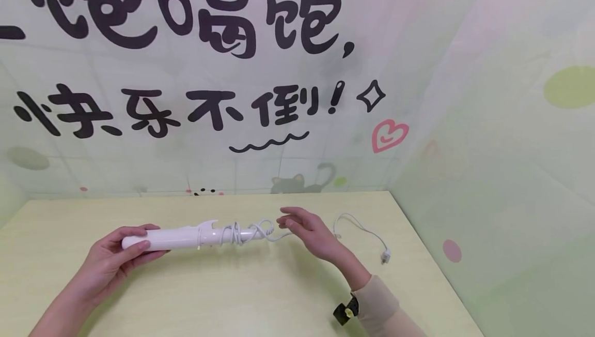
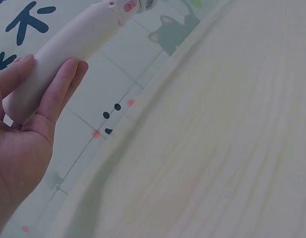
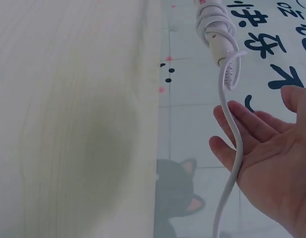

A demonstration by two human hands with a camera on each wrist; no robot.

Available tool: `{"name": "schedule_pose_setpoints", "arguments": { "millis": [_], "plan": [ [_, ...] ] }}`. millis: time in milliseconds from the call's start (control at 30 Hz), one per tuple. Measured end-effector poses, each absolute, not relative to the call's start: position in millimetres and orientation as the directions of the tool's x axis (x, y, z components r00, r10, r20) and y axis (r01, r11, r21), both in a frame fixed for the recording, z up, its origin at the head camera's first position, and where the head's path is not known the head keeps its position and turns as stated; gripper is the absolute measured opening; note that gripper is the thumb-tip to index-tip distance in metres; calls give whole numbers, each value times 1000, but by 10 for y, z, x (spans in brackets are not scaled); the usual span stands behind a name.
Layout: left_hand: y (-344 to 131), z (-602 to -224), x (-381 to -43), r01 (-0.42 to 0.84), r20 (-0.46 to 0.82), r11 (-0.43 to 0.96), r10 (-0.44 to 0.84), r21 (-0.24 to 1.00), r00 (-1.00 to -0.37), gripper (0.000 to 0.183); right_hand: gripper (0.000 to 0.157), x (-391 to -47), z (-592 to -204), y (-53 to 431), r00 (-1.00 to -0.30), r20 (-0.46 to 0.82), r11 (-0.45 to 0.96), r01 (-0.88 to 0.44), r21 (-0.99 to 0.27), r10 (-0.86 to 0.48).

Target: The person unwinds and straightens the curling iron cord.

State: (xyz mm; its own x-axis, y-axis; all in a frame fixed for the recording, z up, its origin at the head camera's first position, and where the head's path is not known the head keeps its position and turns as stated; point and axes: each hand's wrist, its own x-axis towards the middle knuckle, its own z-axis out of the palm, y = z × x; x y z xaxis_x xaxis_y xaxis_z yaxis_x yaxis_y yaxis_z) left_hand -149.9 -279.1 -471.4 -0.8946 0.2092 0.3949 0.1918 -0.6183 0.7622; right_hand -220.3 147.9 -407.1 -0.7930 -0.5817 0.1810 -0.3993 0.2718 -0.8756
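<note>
A white curling iron (image 1: pixel 178 238) is held level above the table, with its thick end at the left. My left hand (image 1: pixel 113 257) grips that end, thumb on the near side and fingers around it, as the left wrist view (image 2: pixel 29 94) also shows. Loops of white cord (image 1: pixel 236 233) are wound about the thinner right part. Beside the cord end my right hand (image 1: pixel 312 233) is raised with its fingers loosely spread. In the right wrist view the cord (image 3: pixel 234 134) runs down across the fingers and palm of the right hand (image 3: pixel 272 153), which is not closed around it.
The loose cord trails right over the pale wooden table (image 1: pixel 223 295) to a plug (image 1: pixel 385 256) near the right edge. A printed wall (image 1: pixel 186 166) with dark lettering stands behind the table, and another wall (image 1: pixel 511 197) rises at the right. The right wrist wears a black band (image 1: pixel 345 312).
</note>
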Motion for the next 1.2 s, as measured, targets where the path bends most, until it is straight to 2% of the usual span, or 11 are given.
{"name": "schedule_pose_setpoints", "arguments": {
  "millis": [133, 300, 567, 800, 1200],
  "plan": [
    [-2792, -4710, -1489, 170, 378, -624, 216, 763, -900, 42, 36, -2207, -4103, 1484, -773, 113, 263, -344, -901, -625],
    [-2785, -4715, -1485, 148, 361, -625, 229, 767, -904, 41, 31, -2199, -4155, 1478, -782, 22, 332, -290, -898, -623],
    [-2791, -4724, -1473, 136, 347, -625, 229, 769, -910, 41, 21, -2143, -4176, 1490, -813, -3, 412, -292, -863, -582],
    [-2802, -4730, -1473, 139, 353, -625, 231, 768, -907, 42, 14, -2145, -4225, 1523, -825, 28, 420, -316, -851, -564],
    [-2829, -4769, -1464, 143, 363, -618, 246, 773, -898, 45, 11, -2206, -4163, 1653, -839, 106, 430, -377, -820, -533]
  ]
}}
